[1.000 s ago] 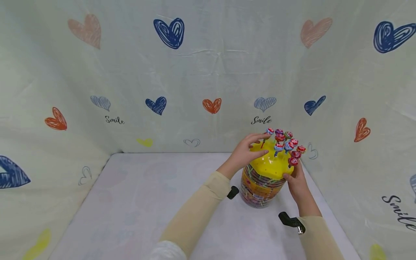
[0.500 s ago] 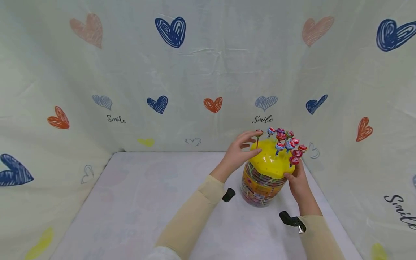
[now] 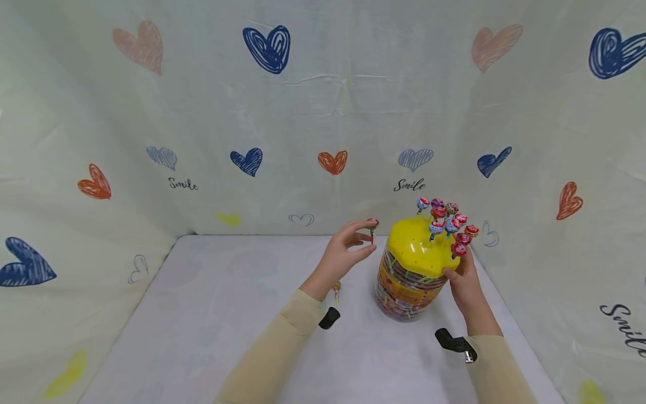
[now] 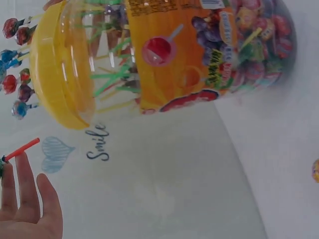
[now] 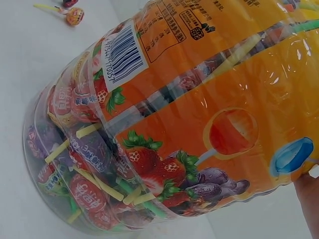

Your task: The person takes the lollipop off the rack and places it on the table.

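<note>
My left hand (image 3: 337, 258), left of the jar, pinches a lollipop (image 3: 372, 224) between thumb and fingertips. Its red stick shows below the wrapped head, and in the left wrist view the stick (image 4: 24, 148) points toward the jar. A large clear plastic jar (image 3: 401, 294) with an orange label stands on the table, full of wrapped lollipops. Several lollipops (image 3: 451, 225) stand upright in holes of its yellow lid (image 3: 415, 244), mostly on the right half. My right hand (image 3: 464, 283) holds the jar's right side just under the lid, its other fingers hidden behind.
A loose lollipop with an orange-yellow wrapper (image 5: 75, 16) lies on the white table (image 3: 242, 314), partly behind my left wrist in the head view; another is cut off beside it. A white curtain (image 3: 303, 101) printed with hearts encloses the table.
My left hand has drawn the lollipop out of the lid's left side and carried it left, away from the jar. My right hand keeps its hold on the jar.
</note>
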Demonstrator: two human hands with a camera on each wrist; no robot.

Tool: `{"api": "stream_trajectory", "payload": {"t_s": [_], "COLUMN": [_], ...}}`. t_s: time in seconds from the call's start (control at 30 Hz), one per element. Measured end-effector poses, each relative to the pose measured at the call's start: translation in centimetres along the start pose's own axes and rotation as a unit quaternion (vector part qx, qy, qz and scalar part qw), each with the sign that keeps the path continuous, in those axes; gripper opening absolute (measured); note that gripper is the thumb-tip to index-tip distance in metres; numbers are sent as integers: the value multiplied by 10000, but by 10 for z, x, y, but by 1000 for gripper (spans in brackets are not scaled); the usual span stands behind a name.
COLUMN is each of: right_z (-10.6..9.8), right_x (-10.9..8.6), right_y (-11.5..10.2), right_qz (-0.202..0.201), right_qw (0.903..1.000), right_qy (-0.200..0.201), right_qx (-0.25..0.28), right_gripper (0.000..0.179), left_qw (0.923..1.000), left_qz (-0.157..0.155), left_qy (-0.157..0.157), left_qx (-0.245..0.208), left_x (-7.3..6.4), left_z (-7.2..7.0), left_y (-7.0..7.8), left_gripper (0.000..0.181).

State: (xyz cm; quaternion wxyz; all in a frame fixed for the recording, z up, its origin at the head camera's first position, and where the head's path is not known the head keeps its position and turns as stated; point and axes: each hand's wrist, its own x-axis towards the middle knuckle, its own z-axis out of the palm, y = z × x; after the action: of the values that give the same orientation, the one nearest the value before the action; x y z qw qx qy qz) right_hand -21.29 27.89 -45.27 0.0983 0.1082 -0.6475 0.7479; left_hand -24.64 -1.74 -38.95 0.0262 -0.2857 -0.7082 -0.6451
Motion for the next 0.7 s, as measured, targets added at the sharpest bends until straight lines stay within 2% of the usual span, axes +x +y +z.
{"api": "stream_trajectory", "payload": {"t_s": [0.13, 0.27, 0.5, 0.7], "right_z": [1, 1, 2, 1], "right_x": [0, 0, 1, 2], "right_y": [2, 4, 5, 5], "right_qz": [-56, -28, -72, -33], "right_qw": [10000, 10000, 9999, 9999], "right_qy": [34, 38, 55, 64], "right_qx": [42, 62, 102, 107], "right_gripper": [69, 68, 67, 67], "left_qw": [9997, 9970, 9870, 9778], "left_qz": [-246, -725, -1503, -1932], "left_qy": [90, 229, 501, 557], "left_qx": [22, 145, 289, 580], "left_x": [-12, -26, -49, -64], "left_z": [-12, -26, -50, -67], "left_y": [-13, -26, -53, -73], "left_gripper": [46, 47, 48, 52]}}
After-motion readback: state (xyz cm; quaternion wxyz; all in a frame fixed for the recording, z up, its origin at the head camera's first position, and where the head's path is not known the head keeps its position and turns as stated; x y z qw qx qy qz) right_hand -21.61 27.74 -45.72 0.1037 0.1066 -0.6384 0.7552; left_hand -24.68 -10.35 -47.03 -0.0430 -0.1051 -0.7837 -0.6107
